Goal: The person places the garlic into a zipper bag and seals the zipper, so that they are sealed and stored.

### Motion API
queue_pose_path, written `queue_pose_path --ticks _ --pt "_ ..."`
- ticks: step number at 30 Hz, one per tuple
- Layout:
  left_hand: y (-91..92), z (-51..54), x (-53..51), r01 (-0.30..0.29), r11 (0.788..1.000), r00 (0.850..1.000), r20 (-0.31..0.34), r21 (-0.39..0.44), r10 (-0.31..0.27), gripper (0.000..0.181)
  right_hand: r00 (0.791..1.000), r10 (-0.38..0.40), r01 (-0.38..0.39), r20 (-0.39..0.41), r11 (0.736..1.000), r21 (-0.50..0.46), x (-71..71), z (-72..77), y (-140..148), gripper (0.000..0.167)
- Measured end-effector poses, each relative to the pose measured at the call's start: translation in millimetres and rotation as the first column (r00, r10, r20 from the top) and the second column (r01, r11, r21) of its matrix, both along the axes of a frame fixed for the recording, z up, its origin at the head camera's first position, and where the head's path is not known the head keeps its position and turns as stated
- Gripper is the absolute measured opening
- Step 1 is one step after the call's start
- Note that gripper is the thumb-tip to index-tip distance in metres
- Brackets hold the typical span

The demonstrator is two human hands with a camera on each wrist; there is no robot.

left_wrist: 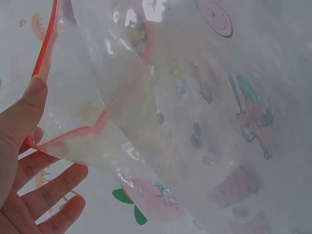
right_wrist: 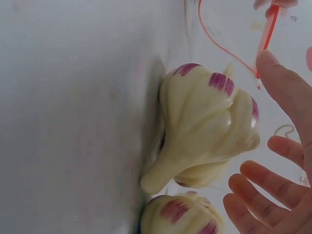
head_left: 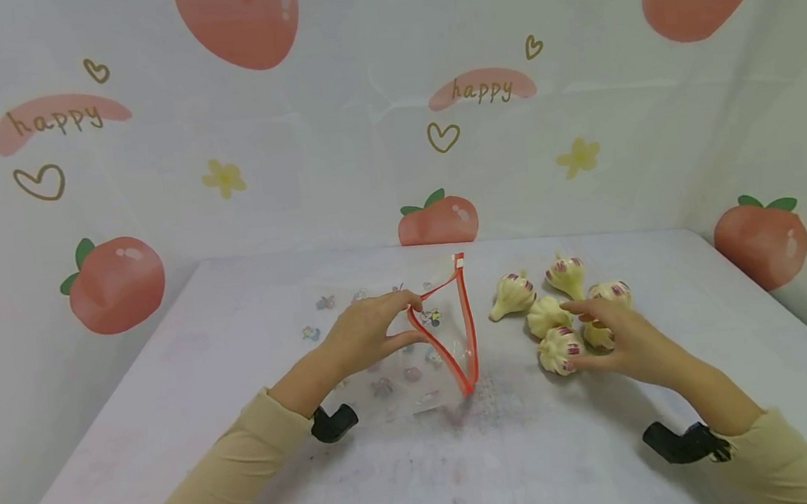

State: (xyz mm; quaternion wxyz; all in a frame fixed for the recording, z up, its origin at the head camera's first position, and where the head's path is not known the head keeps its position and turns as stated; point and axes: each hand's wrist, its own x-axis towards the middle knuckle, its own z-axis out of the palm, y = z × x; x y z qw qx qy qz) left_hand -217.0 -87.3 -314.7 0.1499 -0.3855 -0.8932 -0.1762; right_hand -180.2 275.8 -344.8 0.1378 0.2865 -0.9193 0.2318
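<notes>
The left hand (head_left: 361,334) pinched a filmy, red-rimmed bag (head_left: 413,360) while the right hand (head_left: 630,342) hovered, wide, by glossy, ribbed garlic bulbs (head_left: 547,317).

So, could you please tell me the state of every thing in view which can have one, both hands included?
Clear bag: mouth open, held by its edge; no garlic visible inside.
Red zip strips: parted, joined at the near end.
Garlic bulbs: outside the bag, grouped on the table.
Left hand: pinches a red strip.
Right hand: fingers relaxed at the garlic, gripping none.
</notes>
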Motion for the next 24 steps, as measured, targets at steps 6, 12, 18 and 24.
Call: queue_pose_path --ticks 6,12,18,24 --pt "-0.2 -0.1 0.5 -0.005 1.0 1.0 0.015 -0.008 0.005 0.038 0.999 0.031 -0.031 0.016 1.0 -0.006 -0.1 -5.2 -1.5 0.07" --pt "-0.6 -0.7 0.3 0.006 1.0 1.0 0.012 -0.018 -0.005 0.039 0.999 0.052 -0.052 0.013 0.999 -0.011 0.3 -8.6 -3.2 0.075" --pt "-0.1 -1.3 0.2 0.013 1.0 1.0 0.009 -0.008 -0.012 0.039 0.996 0.083 -0.083 0.018 0.996 -0.025 1.0 -10.4 -5.7 0.08" --pt "0.2 -1.0 0.5 0.013 1.0 1.0 0.012 -0.009 -0.013 0.039 0.997 0.076 -0.076 -0.004 0.997 -0.006 -0.3 -11.8 -8.5 0.082"
